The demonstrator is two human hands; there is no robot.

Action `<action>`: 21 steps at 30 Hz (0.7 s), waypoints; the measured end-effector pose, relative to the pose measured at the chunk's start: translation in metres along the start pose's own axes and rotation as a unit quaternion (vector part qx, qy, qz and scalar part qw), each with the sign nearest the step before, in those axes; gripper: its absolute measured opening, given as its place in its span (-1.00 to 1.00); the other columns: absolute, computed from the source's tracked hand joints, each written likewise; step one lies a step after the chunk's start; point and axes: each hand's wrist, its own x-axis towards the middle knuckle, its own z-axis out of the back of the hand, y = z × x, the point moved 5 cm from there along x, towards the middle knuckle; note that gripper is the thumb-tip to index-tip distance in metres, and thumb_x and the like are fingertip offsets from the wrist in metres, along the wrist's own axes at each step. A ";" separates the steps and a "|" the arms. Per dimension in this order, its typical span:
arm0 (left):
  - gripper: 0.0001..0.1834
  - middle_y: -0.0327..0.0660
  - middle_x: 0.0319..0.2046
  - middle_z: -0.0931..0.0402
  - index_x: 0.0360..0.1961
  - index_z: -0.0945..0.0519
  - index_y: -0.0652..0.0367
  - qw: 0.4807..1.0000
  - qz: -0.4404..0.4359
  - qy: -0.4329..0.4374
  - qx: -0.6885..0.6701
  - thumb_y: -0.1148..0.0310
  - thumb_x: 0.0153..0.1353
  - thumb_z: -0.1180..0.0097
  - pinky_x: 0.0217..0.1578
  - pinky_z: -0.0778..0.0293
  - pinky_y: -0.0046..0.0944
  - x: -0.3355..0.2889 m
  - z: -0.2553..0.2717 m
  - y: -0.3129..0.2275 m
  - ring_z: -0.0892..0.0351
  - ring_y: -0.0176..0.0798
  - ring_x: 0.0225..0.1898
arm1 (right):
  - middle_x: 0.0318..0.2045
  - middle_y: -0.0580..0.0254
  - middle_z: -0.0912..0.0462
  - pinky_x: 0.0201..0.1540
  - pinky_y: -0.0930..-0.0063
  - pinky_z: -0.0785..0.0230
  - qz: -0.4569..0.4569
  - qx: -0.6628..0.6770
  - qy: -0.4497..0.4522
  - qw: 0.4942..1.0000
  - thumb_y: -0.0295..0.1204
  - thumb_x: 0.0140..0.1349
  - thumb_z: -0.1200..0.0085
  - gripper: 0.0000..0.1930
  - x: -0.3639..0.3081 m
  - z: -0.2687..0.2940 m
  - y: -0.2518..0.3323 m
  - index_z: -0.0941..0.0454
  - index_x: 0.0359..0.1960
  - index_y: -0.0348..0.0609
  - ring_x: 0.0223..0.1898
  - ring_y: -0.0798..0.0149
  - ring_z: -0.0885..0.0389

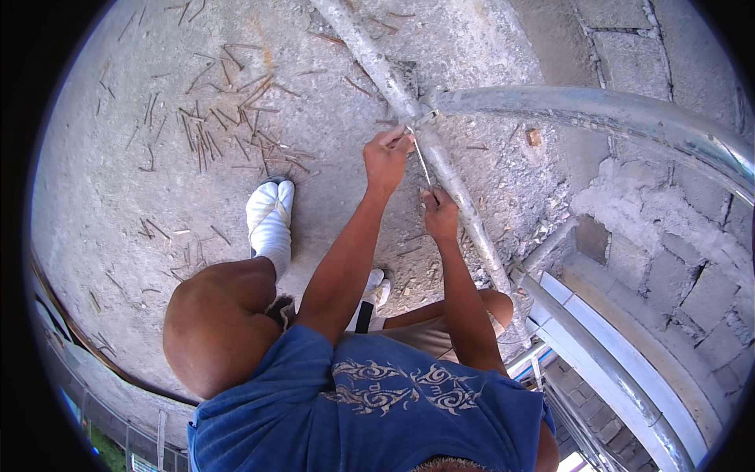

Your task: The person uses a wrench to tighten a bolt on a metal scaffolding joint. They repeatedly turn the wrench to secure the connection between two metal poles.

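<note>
Rod [422,160], thin and pale, slants through the upper centre of the frame, just beside a long grey pipe [458,185]. The left hand [385,161] has a narrow grip, pinching the rod's upper end near the joint [429,115] where a curved pipe [598,102] meets the long one. Lower down, the right hand [440,214] pinches the other end, its grip narrow too. Brown nail-like pieces [211,144] lie strewn over concrete ground [330,102] at the upper left; a foot in a white sock [267,220] stands below them. Grey blockwork [708,303] shows along the right side of the frame.
</note>
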 end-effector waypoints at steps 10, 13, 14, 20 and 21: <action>-0.70 -0.10 -0.31 -0.57 -0.16 -0.56 0.46 0.976 0.174 0.011 -0.130 0.36 0.29 -0.07 -0.28 -0.62 -0.25 -0.004 0.003 -0.001 -0.61 -0.22 -0.37 | -0.41 0.09 -0.59 -0.35 0.43 -0.39 0.257 0.092 -0.124 0.954 -0.37 0.21 -0.22 -0.77 0.027 0.068 0.166 -0.62 -0.30 -0.34 -0.44 0.31 -0.57; -0.72 -0.15 -0.37 -0.56 -0.24 -0.58 0.36 0.978 0.190 0.017 -0.086 0.31 0.30 -0.01 -0.33 -0.59 -0.26 -0.010 0.020 0.021 -0.58 -0.26 -0.41 | -0.32 0.03 -0.52 -0.28 0.26 -0.41 0.249 0.058 -0.102 0.961 -0.25 0.26 -0.14 -0.70 0.084 0.015 0.200 -0.59 -0.23 -0.30 -0.33 0.09 -0.60; -0.73 -0.17 -0.40 -0.56 -0.28 -0.60 0.32 0.982 0.182 0.007 -0.048 0.30 0.30 0.01 -0.35 -0.57 -0.26 -0.013 0.029 0.029 -0.57 -0.28 -0.42 | -0.31 0.02 -0.51 -0.25 0.21 -0.41 0.299 0.036 -0.117 0.946 -0.21 0.28 -0.11 -0.68 0.101 -0.007 0.216 -0.58 -0.21 -0.28 -0.30 0.02 -0.59; -0.70 -0.23 -0.58 -0.55 -0.46 -0.63 0.25 0.974 0.220 -0.049 0.039 0.18 0.17 -0.12 -0.55 -0.40 -0.25 -0.020 0.081 0.072 -0.49 -0.33 -0.58 | -0.18 -0.15 -0.55 -0.19 -0.01 -0.44 0.354 -0.175 -0.017 0.919 -0.27 0.40 0.16 -0.66 0.146 -0.111 0.224 -0.39 0.07 -0.21 -0.19 -0.22 -0.57; -0.86 -0.33 -0.57 -0.48 -0.38 -0.62 0.20 0.972 0.222 -0.032 0.070 0.37 0.21 -0.09 -0.56 -0.37 -0.35 -0.019 0.089 0.073 -0.42 -0.38 -0.59 | -0.17 -0.19 -0.55 -0.19 -0.02 -0.45 0.350 -0.222 0.038 0.909 -0.33 0.39 0.19 -0.66 0.149 -0.120 0.214 -0.37 0.11 -0.22 -0.20 -0.23 -0.58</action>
